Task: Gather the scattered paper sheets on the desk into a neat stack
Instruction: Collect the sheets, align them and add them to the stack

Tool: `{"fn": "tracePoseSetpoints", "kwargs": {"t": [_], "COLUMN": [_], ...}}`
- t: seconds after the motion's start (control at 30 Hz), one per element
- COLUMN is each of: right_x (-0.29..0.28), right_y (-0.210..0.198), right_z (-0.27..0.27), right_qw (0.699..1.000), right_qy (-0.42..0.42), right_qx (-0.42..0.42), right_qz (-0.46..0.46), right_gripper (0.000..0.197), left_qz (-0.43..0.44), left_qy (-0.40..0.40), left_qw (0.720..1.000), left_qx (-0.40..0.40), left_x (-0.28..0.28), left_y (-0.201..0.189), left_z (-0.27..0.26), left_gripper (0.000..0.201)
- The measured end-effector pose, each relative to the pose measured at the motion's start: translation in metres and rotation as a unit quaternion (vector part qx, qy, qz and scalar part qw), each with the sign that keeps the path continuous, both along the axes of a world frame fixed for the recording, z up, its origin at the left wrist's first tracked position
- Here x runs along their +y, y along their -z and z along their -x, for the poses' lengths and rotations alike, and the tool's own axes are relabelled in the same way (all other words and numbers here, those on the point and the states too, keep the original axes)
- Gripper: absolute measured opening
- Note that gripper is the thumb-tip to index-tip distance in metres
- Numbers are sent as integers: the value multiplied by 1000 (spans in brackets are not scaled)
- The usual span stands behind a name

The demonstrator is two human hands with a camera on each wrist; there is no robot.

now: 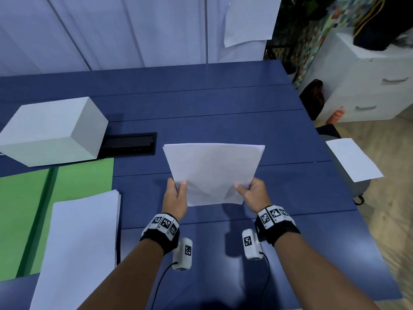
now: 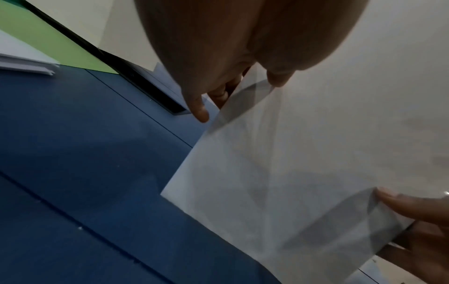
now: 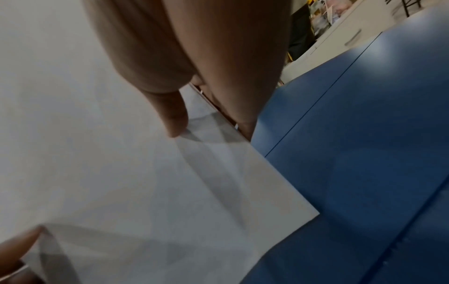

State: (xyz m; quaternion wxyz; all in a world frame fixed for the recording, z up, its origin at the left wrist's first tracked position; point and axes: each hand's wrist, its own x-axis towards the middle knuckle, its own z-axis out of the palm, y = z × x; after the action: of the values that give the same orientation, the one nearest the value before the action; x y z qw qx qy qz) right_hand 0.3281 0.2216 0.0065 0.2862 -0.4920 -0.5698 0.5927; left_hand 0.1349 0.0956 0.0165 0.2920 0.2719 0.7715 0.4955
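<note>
A white paper sheet [image 1: 213, 173] hangs above the blue desk [image 1: 223, 108], held at both lower sides. My left hand [image 1: 176, 193] pinches its left edge, thumb on top and fingers under. My right hand [image 1: 252, 192] pinches its right edge the same way. In the left wrist view the sheet [image 2: 303, 163] fills the right half, with my left hand [image 2: 243, 86] gripping its edge. In the right wrist view my right hand [image 3: 206, 124] pinches the sheet [image 3: 121, 173]. A stack of white sheets [image 1: 78, 247] lies at the desk's near left. Another sheet [image 1: 353, 161] overhangs the desk's right edge.
A white box [image 1: 51, 130] stands at the left, by a black cable hatch [image 1: 129, 143]. A green folder [image 1: 55, 198] lies under the stack. A sheet [image 1: 248, 19] hangs on the back wall. A white drawer cabinet [image 1: 368, 81] stands beyond the desk's right side.
</note>
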Motion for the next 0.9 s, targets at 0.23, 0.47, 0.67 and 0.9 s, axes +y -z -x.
{"fn": "tracePoseSetpoints", "kwargs": {"t": [0.23, 0.47, 0.67, 0.9], "right_x": [2, 3, 0, -45], "right_y": [7, 14, -9, -5], "right_z": [-5, -6, 14, 82], "right_qw": [1000, 998, 991, 975], "right_qy": [5, -4, -8, -108], "right_qx": [-10, -67, -120, -188], "right_qz": [-24, -2, -52, -40], "right_gripper": [19, 16, 9, 13], "left_qz": [17, 69, 66, 141], "left_qy": [28, 37, 6, -32], "left_qw": [999, 996, 993, 983], "left_qx": [11, 43, 93, 114], "left_x": [-3, 3, 1, -67], "left_y": [-2, 5, -6, -11], "left_z": [-5, -6, 13, 73], "left_gripper": [22, 23, 26, 23]}}
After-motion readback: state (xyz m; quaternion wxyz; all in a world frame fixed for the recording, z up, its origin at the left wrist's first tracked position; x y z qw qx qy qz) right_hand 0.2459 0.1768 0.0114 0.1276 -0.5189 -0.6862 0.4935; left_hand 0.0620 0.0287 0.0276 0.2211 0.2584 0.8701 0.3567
